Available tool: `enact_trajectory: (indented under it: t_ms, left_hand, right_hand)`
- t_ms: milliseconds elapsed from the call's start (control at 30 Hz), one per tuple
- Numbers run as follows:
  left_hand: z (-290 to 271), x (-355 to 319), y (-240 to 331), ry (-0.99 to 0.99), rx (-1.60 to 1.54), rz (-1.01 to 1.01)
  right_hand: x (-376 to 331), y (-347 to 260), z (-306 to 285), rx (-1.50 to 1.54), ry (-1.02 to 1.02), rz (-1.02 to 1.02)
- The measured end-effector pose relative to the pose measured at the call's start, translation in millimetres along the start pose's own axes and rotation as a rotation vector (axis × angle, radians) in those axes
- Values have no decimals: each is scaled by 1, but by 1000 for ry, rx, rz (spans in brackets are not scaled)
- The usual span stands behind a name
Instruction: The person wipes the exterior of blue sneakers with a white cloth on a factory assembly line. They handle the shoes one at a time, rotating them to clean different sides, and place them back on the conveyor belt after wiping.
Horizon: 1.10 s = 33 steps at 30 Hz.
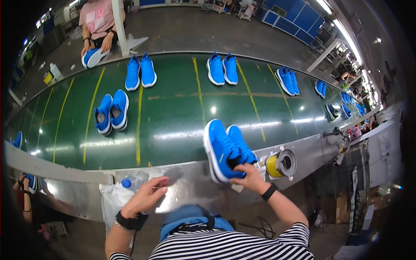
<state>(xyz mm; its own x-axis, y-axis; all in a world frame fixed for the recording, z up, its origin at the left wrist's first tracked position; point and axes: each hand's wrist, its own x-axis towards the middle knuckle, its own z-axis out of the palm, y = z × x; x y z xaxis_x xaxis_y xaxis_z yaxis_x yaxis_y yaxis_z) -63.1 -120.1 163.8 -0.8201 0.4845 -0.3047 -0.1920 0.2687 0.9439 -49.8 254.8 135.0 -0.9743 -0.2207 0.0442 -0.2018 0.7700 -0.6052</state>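
Note:
My right hand (250,178) pinches the heel collar of a blue sneaker (222,149) with a white sole. It tilts over the belt's near edge, toe pointing away from me. Close behind it on the right is a second blue sneaker (238,138), its heel partly hidden; whether my fingers touch this one too, I cannot tell. My left hand (151,194) hovers over the metal ledge, fingers loosely bent and apart, with nothing visible in it. Beside it on the left stands a clear plastic bottle with a blue cap (126,183), next to a white plastic bag (113,201).
A green conveyor belt (173,117) with yellow lines carries several pairs of blue sneakers (141,71). A roll of yellow tape (273,166) sits on the metal ledge (312,151) to the right. Across the belt, a person in pink (97,19) handles another blue sneaker (93,57).

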Motion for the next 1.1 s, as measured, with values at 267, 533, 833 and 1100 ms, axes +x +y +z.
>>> enact_trajectory:
  t_ms: [267,533,833,1100]
  left_hand:
    - [-95,106,21,334,951,-239]
    - [-187,160,-17,389,1155,-767]
    - [-228,224,-81,340,1009,-861]
    - [-165,193,3,259,1157,-469]
  right_hand:
    - [118,205,-62,-382,-16,277]
    - [116,209,-44,-506,153,268]
    - [52,104,-46,83,37,292]
    - [28,34,37,412,-460,191]
